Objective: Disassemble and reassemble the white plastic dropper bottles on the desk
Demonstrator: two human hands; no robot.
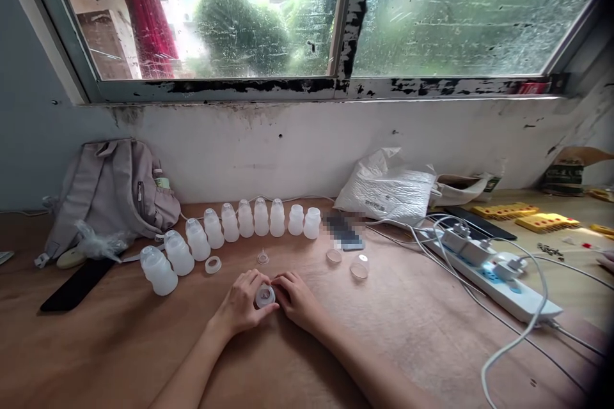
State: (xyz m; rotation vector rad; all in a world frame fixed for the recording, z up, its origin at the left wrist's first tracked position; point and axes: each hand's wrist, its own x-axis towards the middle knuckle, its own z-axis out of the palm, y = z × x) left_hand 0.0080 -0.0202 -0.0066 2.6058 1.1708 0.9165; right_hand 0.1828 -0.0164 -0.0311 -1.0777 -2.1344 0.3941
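My left hand [242,303] and my right hand [296,297] rest together on the brown table [407,332], fingers curled round a small white ring-shaped bottle cap [265,296] held between them. Behind them several translucent white baby bottles [230,223] stand in a curved row. A loose white ring [213,264] and a clear teat [262,257] lie just beyond my hands. Two clear round caps [359,266] lie to the right.
A beige backpack [115,188] leans at the back left, with a black phone [77,284] in front of it. A white plastic bag [386,188] lies by the wall. A white power strip [494,275] with cables runs along the right. Yellow parts [522,214] lie far right.
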